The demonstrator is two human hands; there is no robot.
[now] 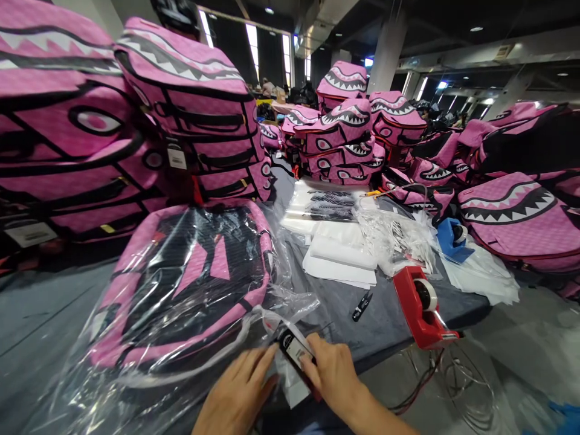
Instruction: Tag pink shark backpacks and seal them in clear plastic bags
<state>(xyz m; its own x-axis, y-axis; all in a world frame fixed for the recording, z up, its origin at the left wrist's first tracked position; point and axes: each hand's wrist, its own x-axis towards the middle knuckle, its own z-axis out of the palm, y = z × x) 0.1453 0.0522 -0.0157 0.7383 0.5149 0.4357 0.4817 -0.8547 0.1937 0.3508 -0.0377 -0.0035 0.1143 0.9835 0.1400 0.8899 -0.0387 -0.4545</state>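
Observation:
A pink and black backpack (190, 284) lies inside a clear plastic bag (290, 302) on the grey-covered table, its straps side up. At the bag's near end, my right hand (333, 374) is closed on a black and white hang tag (294, 349), its thumb across the tag's face. A white paper piece (293, 386) shows below the tag. My left hand (242, 389) is slightly blurred. Its fingers reach out to the tag's left edge, with the thumb apart from them; no object shows in its grasp. A pale band of plastic (199, 368) runs along the bag's near side.
Thread snips (361, 306) lie right of the bag. A red tape dispenser (421, 308) sits at the table's edge, with a blue tape dispenser (453, 238) behind. White sheets (338, 272) and plastic packets (394, 235) lie mid-table. Stacked pink backpacks (194, 115) stand around.

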